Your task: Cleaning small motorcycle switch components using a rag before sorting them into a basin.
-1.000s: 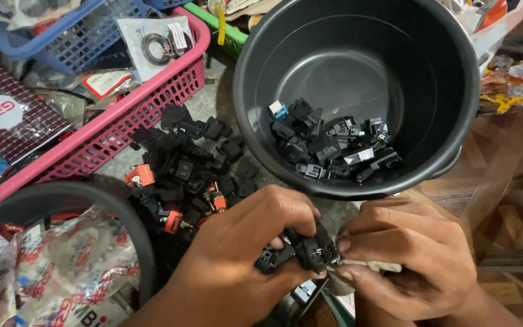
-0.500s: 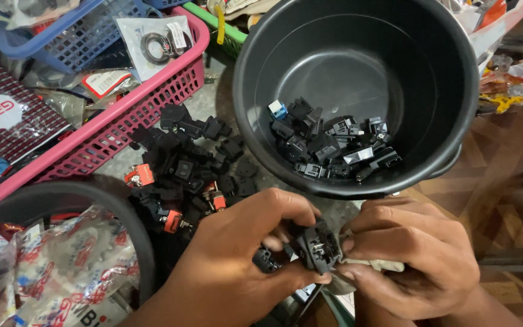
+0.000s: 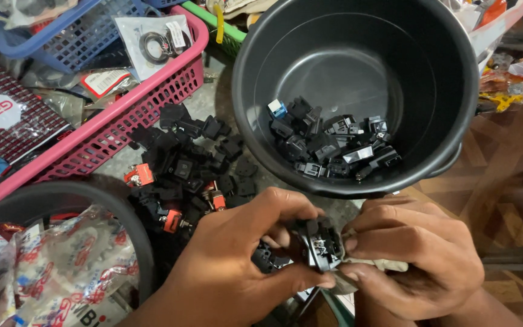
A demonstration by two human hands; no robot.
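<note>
We wipe a black switch point(image 3: 322, 243), both hands point(image 3: 243, 260) point(image 3: 416, 260) closed on it; next probably the bucket point(image 3: 455, 151).

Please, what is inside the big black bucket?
The black bucket holds a heap of small black plastic parts on the near side of its bottom, one with a blue top. The far side of the bottom is bare. Anything beneath the heap is covered.

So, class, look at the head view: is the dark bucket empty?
No, the dark bucket holds a heap of small black parts on its bottom, with one blue-topped piece at the heap's left edge.
</note>
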